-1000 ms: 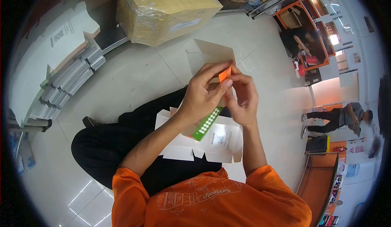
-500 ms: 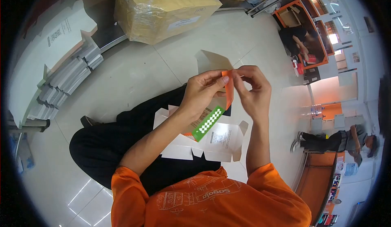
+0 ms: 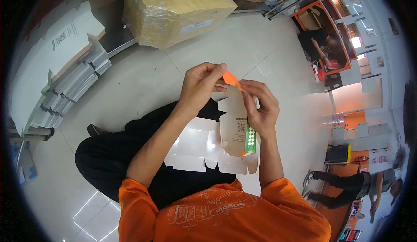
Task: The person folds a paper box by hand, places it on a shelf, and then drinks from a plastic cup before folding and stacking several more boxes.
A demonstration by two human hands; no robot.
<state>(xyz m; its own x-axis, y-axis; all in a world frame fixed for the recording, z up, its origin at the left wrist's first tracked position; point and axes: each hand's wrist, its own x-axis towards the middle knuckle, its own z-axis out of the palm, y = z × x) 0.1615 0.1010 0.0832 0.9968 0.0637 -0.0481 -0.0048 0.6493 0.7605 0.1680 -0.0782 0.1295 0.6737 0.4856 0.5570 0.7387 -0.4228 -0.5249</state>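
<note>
A partly folded carton (image 3: 232, 133) hangs in front of me above my lap. It shows a grey-brown panel with a QR code, a green edge with white shapes and an orange flap (image 3: 231, 79). My left hand (image 3: 202, 85) pinches the upper left end of the orange flap between thumb and fingers. Closed on the flap's lower right end is my right hand (image 3: 260, 107), above the green edge. Under the carton, an unfolded white carton blank (image 3: 193, 144) with cut tabs lies across my lap, partly hidden.
At the left stands a stack of flat printed carton blanks (image 3: 71, 38). A large brown box wrapped in clear film (image 3: 178, 11) sits at the top. One person (image 3: 373, 187) walks at the right; another (image 3: 315, 42) is by an orange-framed shelf.
My left hand has moved up and left, and my right hand slightly down and left. The carton has turned, with its green edge now nearly upright. The person at the right has moved along.
</note>
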